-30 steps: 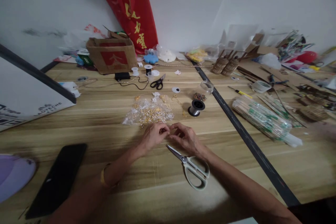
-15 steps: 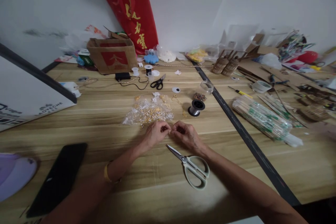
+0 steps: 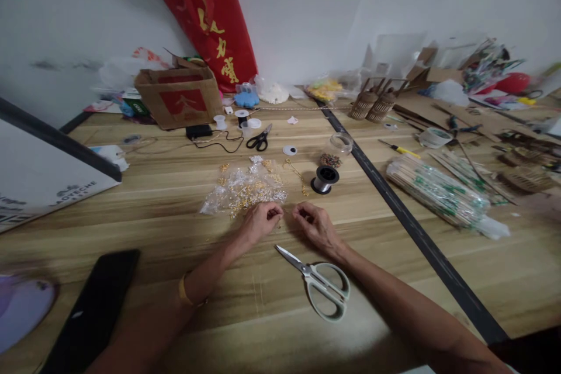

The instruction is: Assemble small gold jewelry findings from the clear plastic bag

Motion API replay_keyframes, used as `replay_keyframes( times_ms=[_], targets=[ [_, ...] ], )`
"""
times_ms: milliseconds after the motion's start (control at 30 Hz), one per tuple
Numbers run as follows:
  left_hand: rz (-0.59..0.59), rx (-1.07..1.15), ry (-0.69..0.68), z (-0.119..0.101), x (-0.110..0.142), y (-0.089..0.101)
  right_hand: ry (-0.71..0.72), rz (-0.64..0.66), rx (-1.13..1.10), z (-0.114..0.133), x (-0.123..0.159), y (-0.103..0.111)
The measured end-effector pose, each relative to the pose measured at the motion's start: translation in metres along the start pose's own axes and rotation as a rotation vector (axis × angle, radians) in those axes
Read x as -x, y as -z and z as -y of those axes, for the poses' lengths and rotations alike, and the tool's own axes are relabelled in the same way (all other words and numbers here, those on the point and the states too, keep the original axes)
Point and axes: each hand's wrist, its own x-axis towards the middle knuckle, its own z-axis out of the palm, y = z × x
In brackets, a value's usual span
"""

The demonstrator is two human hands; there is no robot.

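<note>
My left hand [image 3: 262, 219] is closed in a pinch just in front of a pile of small gold and silver findings in clear plastic bags [image 3: 248, 187]. Whatever its fingertips hold is too small to name; a tiny gold speck shows just below them. A short gap to the right, my right hand [image 3: 316, 225] is also pinched, its fingertip contents hidden. Scissors with pale grey-green handles [image 3: 326, 289] lie below the hands, blades pointing up and left. Beyond the right hand stand a spool of silver wire [image 3: 325, 180] and a thin gold chain [image 3: 300, 178].
Black scissors [image 3: 260, 139], a tub of coloured beads [image 3: 332, 159] and a yellow-handled tool [image 3: 398, 148] lie farther back. A dark strip [image 3: 394, 201] crosses the table. Wrapped sticks [image 3: 438, 193] lie right; a black phone-like slab [image 3: 94, 310] and a white box [image 3: 52, 169] are left.
My hands, whose fingertips met half a second ago, have moved a little apart. Both stay pinched. The whole view has shifted slightly.
</note>
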Motion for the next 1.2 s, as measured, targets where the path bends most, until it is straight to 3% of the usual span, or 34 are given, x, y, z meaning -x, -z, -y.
replay_keyframes(
  times_ms=[167,300,467,867,1200],
  targets=[
    [0.026,-0.220,-0.127,0.002,-0.012,-0.005,-0.104,-0.110,-0.189,-0.015,-0.004,-0.003],
    [0.063,-0.410,-0.272,0.004,-0.013,-0.008,-0.134,-0.121,-0.248,-0.018,-0.006,-0.005],
    [0.075,-0.484,-0.360,0.007,-0.011,-0.012,-0.123,-0.104,-0.263,-0.017,-0.006,-0.005],
    [0.108,-0.535,-0.344,0.006,-0.010,-0.011,-0.093,-0.083,-0.202,-0.014,-0.003,-0.006],
    [0.134,-0.516,-0.298,0.003,0.011,0.005,-0.048,-0.049,-0.173,-0.008,0.003,-0.014]
  ],
)
